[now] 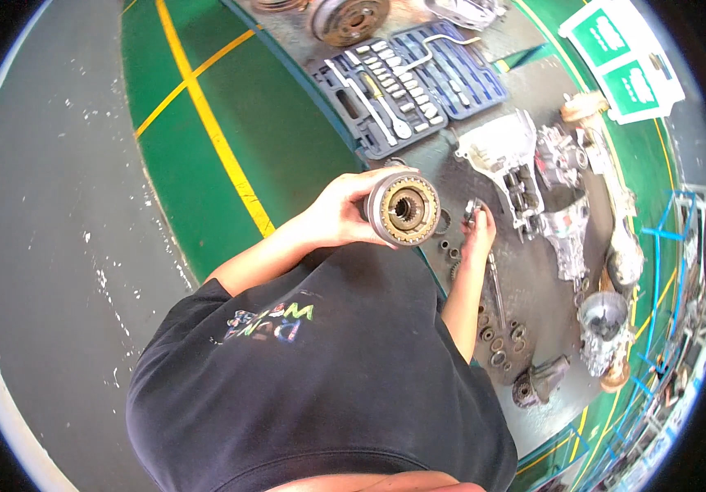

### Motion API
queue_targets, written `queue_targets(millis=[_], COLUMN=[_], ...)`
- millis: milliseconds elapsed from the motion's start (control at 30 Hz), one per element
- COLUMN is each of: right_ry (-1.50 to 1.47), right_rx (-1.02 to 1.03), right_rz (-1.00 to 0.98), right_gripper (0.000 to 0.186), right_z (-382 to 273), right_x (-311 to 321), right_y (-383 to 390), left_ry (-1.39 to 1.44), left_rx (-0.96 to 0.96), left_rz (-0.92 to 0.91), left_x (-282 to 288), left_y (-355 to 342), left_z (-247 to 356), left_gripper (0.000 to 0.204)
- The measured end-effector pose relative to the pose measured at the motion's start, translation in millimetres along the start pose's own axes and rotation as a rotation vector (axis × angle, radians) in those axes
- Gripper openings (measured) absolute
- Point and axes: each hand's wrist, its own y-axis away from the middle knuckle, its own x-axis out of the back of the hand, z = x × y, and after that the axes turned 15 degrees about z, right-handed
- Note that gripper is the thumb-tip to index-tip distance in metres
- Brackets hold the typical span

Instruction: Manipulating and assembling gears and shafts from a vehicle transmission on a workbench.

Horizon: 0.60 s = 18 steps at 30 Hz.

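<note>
Black shirt [320,369] occupies the foreground, directly below the gear [403,210], the reference item for this report. Green floor [279,139] with yellow lines lies left of the gear. Left hand [345,209] wraps the gear's side in a wide grip, holding it raised by the table [549,320] edge, its toothed face and brass-coloured ring turned to the camera. Beyond the gear, an open toolbox [373,139] carries sockets and a ratchet. Just right of the gear, the right hand [477,234] closes narrowly on a small metal part [472,211], too small to identify. Further right and below the gear lie a thin rod [496,287] and loose rings [498,359]. Well right of it stand a pale housing [496,143] and a bell-shaped housing [603,320].

Progress, as judged: partway. Housings and rings already lie separate on the table. Outstanding: both held pieces are neither set down nor joined to each other or to any housing. Whether parts are coming off or going together cannot be determined.
</note>
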Motion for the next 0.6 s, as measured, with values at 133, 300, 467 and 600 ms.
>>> queue_targets(millis=[133, 300, 467, 600], right_ry=[-0.629, -0.248, 0.415, 0.409], right_rx=[-0.171, 0.714, 1.255, 1.322], right_rz=[-0.445, -0.364, -0.386, -0.438], right_gripper=[0.06, 0.062, 0.065, 0.068], right_z=[-121.2, -204.1, -254.3, -254.7], right_x=[-41.1, -49.1, -42.3, -43.9], right_y=[114.6, 170.1, 188.7, 184.8], left_ry=[0.038, 0.074, 0.15, 0.168], left_rx=[-0.061, -0.055, -0.056, -0.122], left_rz=[-0.068, -0.157, -0.196, -0.174], left_x=[-14.1, -31.1, -41.7, -48.4], left_y=[-15.5, -31.2, -37.6, -39.7], left_z=[-10.9, -11.6, -3.8, 0.2], left_gripper=[0.085, 0.085, 0.086, 0.085])
